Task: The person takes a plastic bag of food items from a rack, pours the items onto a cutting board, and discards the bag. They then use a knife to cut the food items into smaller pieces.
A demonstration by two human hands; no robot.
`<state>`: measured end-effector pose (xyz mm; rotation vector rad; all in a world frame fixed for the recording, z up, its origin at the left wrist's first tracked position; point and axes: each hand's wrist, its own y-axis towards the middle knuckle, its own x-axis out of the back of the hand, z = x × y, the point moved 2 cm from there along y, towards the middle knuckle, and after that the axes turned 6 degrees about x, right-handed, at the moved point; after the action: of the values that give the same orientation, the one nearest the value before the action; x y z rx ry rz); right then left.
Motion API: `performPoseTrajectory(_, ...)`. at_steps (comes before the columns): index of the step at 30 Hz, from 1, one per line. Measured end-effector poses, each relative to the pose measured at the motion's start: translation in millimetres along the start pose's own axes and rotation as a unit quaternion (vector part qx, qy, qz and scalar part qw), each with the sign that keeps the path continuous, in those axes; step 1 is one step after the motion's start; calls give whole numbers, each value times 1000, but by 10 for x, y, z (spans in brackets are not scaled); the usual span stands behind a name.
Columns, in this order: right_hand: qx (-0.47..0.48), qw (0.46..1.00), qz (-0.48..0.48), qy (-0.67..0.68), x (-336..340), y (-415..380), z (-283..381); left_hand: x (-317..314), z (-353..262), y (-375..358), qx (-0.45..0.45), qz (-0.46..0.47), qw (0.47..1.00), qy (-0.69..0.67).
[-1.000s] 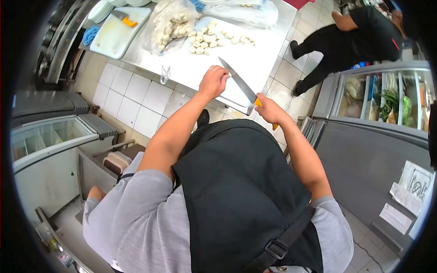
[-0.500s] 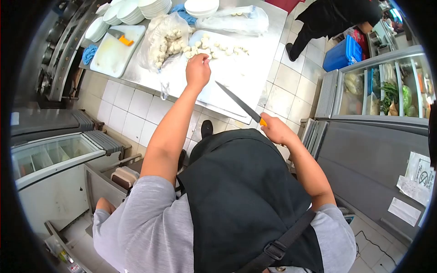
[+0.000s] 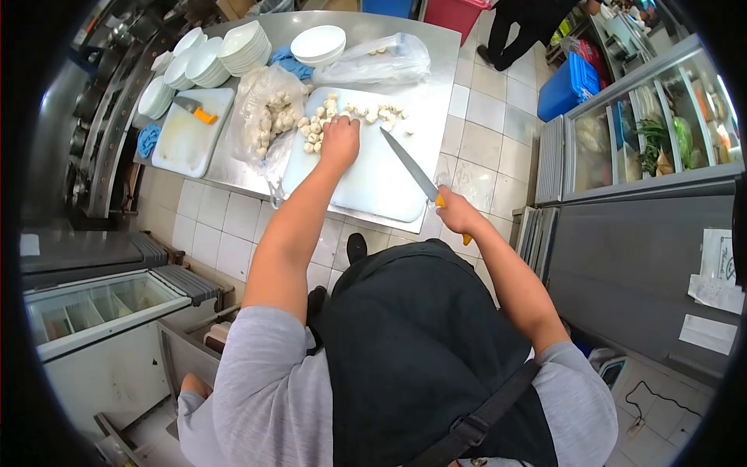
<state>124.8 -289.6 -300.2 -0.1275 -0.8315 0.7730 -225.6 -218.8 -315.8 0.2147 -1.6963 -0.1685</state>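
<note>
My right hand (image 3: 459, 215) is closed round the orange handle of a long knife (image 3: 408, 166), its blade slanting up and left over the board's right side. My left hand (image 3: 341, 142) reaches to the far part of a white cutting board (image 3: 373, 194), fingers curled and pressed together among whole white button mushrooms (image 3: 313, 132). Its fingertips are partly hidden, so what they hold does not show. More mushrooms (image 3: 385, 115) lie scattered along the board's far edge. Left of the board stands a clear plastic bag (image 3: 261, 101) with mushrooms in it.
A second cutting board (image 3: 191, 144) carries another orange-handled knife (image 3: 196, 109). Stacked white plates (image 3: 206, 62), bowls (image 3: 319, 43) and a plastic bag (image 3: 381, 58) stand at the back. A blue bin (image 3: 566, 86) and a person in black (image 3: 521, 31) are beyond the table.
The view has tilted, showing more of the table's far side. My left hand's fingers have moved in among the mushrooms. The knife stays in my right hand, with more of its handle showing.
</note>
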Motion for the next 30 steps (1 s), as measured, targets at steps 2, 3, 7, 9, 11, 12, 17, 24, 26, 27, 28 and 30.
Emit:
performPoseTrajectory(2, -12, 1000, -8, -15, -68, -17, 17, 34, -59, -103, 25, 12, 999, 16)
performPoseTrajectory(3, -12, 1000, -8, -13, -85, -6, 18, 43, -93, -151, 24, 12, 999, 17)
performPoseTrajectory(7, -38, 999, -11, -26, -106, -80, 166, 65, -310, -562, 89, 23, 972, -215)
performPoseTrajectory(9, -48, 999, -18, -19, -104, -87, 204, 107, -560, -887, 114, 69, 941, -311)
performPoseTrajectory(11, -27, 999, -25, -20, -127, -99, 178, 43, -647, -1117, 97, 23, 941, -323)
performPoseTrajectory(12, -34, 999, -24, -20, -140, -100, 154, -3, -690, -1194, 85, -28, 938, -334)
performPoseTrajectory(17, -75, 997, 2, -33, -75, -119, 288, -19, -633, -1254, 55, -107, 919, -375)
performPoseTrajectory(24, -38, 992, -6, -120, -53, -288, 471, -22, -622, -1255, 31, -111, 915, -386)
performPoseTrajectory(26, -2, 990, -1, -142, -63, -388, 500, -24, -630, -1288, 35, -115, 915, -384)
performPoseTrajectory(27, -3, 990, 1, -144, -46, -427, 514, -26, -626, -1283, 34, -112, 916, -385)
performPoseTrajectory(28, -12, 984, 28, -176, -21, -463, 545, -15, -629, -1267, 33, -110, 916, -385)
performPoseTrajectory(30, -20, 975, 60, -211, 60, -549, 621, 7, -635, -1246, 30, -115, 919, -376)
